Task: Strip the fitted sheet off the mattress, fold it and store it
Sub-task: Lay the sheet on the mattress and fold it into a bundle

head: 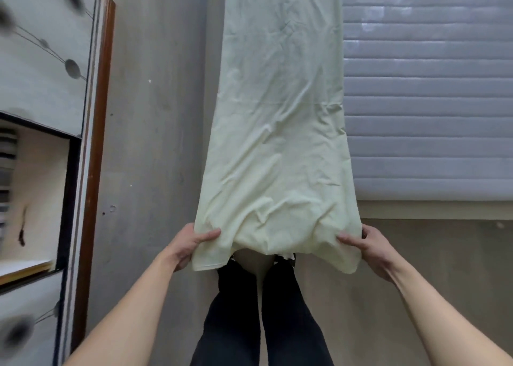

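The pale green fitted sheet [280, 132] is folded into a long narrow band that stretches from my hands up to the top of the view. My left hand [191, 245] grips its near left corner, thumb on top of the cloth. My right hand [369, 245] grips the near right corner the same way. The near edge sags between the two hands above my dark-trousered legs [261, 310]. The bare quilted grey mattress [433, 102] lies to the right of the sheet.
A cabinet with a dark wooden edge [97, 143] and an open shelf [36, 199] stands at the left. Grey floor [155, 143] runs between the cabinet and the sheet. The beige bed base [433, 210] borders the mattress near my right hand.
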